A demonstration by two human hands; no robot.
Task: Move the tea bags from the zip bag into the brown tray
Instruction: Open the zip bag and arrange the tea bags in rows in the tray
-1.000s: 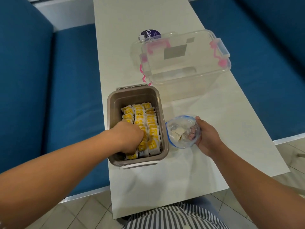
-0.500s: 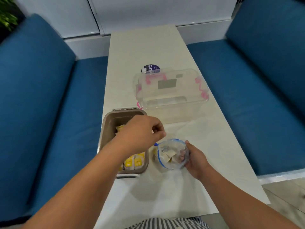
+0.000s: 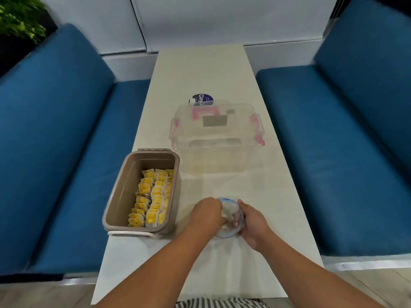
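The fingers of the left hand [image 3: 208, 215] are down inside the mouth of the zip bag [image 3: 230, 211] and hidden by the knuckles and the plastic, so I cannot tell whether they are closed on a tea bag or only feeling for one. The fingers and thumb of the right hand [image 3: 253, 223] are curled round the bag's right rim and hold the mouth open. A few pale shapes show through the plastic, too blurred to count.

The bag sits on the tabletop [image 3: 200, 74] just right of the brown tray [image 3: 125, 185], which stands at the tabletop's left edge. The tray's right half holds rows of yellow-labelled tea bags [image 3: 153, 196], while its left half is bare. Beyond them stand a clear box [image 3: 218, 138] with pink latches and a purple-lidded tub [image 3: 202, 100].

This looks like the pick for another transfer, late in the task. The risks from here:
- The bag is soft. If the right hand's grip slackens as the left hand pulls out, the whole bag could lift or its mouth could fold shut on the hand.
- Strings and tags may snag, so extra tea bags could trail out and drop on the tabletop between bag and tray.
- A careless swing to the left could knock the tray toward the blue bench [image 3: 66, 152]
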